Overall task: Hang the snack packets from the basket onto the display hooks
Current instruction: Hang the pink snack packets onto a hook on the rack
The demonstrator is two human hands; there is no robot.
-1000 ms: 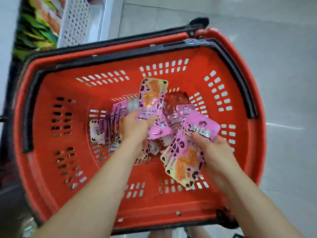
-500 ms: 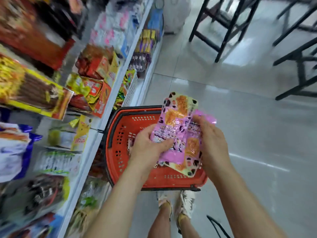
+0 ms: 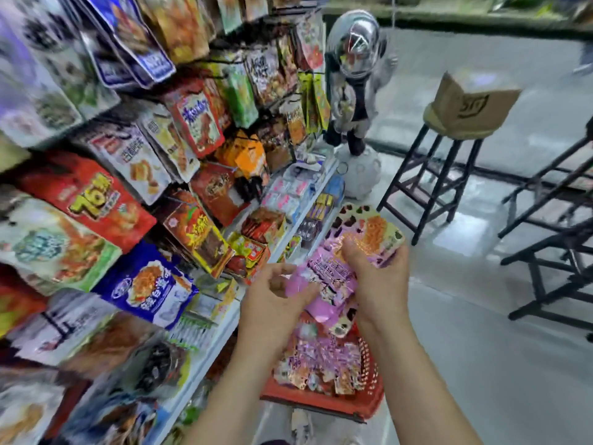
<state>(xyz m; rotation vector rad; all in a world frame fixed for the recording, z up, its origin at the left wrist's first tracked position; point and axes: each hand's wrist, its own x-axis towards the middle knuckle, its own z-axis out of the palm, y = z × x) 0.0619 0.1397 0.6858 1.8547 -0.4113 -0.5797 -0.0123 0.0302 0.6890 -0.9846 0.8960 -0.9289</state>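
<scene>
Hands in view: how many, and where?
2. The left hand pinches the pink packets low down; the right hand grips them higher up, both above the red basket. None appears hidden.

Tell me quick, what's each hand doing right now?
Left hand: closed, pinching the pink snack packets.
Right hand: closed, gripping the same packets.

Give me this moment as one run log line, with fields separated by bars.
stage: packets in hand, not hung | right hand: holds packets | left hand: pinches their lower edge | basket: on floor, holds more
</scene>
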